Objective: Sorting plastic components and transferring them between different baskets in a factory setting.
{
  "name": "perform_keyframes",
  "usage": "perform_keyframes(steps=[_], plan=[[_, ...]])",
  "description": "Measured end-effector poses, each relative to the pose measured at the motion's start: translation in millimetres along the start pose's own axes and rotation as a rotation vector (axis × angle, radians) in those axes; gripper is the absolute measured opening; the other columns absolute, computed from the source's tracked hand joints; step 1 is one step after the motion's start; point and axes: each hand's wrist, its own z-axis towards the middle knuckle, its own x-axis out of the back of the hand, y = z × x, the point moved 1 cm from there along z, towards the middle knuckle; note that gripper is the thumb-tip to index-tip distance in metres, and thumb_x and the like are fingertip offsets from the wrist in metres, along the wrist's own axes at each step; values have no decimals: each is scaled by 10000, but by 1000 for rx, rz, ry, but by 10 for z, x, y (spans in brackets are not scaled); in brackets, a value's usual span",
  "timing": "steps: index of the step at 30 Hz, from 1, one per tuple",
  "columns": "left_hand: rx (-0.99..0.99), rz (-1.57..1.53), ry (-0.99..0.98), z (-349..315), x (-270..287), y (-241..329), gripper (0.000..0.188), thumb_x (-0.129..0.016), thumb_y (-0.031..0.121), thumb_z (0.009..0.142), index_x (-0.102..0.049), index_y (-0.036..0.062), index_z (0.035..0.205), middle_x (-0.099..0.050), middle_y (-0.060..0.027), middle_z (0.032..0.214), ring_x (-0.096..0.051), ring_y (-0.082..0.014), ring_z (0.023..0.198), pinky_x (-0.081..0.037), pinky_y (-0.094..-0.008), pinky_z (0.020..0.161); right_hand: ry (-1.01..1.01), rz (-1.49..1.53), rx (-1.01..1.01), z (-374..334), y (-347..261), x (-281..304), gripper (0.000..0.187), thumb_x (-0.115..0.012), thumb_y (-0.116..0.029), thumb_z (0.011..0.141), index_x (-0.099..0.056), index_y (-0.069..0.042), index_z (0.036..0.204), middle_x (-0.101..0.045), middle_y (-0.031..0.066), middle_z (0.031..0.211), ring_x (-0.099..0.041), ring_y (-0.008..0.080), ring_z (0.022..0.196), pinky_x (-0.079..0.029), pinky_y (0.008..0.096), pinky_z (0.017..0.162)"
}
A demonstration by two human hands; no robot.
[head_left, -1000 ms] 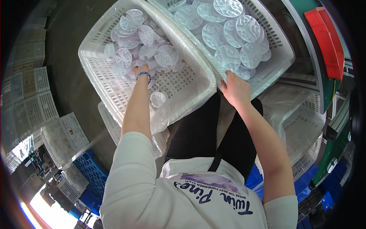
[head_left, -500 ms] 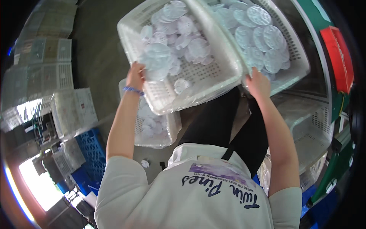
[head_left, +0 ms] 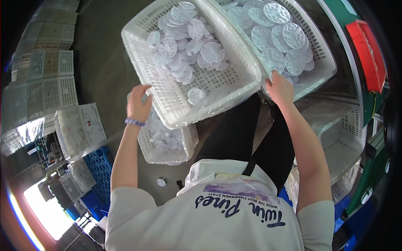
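My left hand (head_left: 139, 103) is just outside the left edge of a white perforated basket (head_left: 190, 100). Its fingers are apart, and I see no disc gripped in them. Clear round plastic discs (head_left: 197, 46) lie heaped in that basket, with one white slotted disc (head_left: 196, 95) alone near its front corner. My right hand (head_left: 281, 88) closes on the rim where this basket meets a second white basket (head_left: 325, 69), which holds larger clear discs (head_left: 274, 58). Below my left hand, a lower basket (head_left: 167, 160) contains clear pieces; the upper basket partly covers it.
Stacked, wrapped white crates (head_left: 37, 79) line the left, beside a blue pallet (head_left: 98, 163). One small white round piece (head_left: 161, 182) lies on the floor. To the right are a red bin (head_left: 368, 54) on a green surface and another white basket (head_left: 341, 142).
My left hand has moved left and down out of the upper basket. The large clear disc it held there has left its grip. My right hand stays at the rim.
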Motion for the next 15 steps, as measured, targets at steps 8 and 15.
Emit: perform_keyframes(steps=[8,15], plan=[[654,-741,-420,1550,-2278,-35,686,-708,293,749,-414,31,1311,-522,-109,1200,-523,-208,1037,-482,-353,788,-48,10,-3,64,-105,14,313,-583,-289,836,-539,-37,1017,-635,155,777,-632,329,727,-483,447,627],[953,-951,-34,1988,-2911,343,626,-716,265,721,-447,15,1228,-507,-140,1153,-531,-276,1011,-516,-383,743,-91,24,-38,62,-26,41,291,-599,-270,828,-542,-43,1001,-641,132,770,-636,310,716,-483,426,614]])
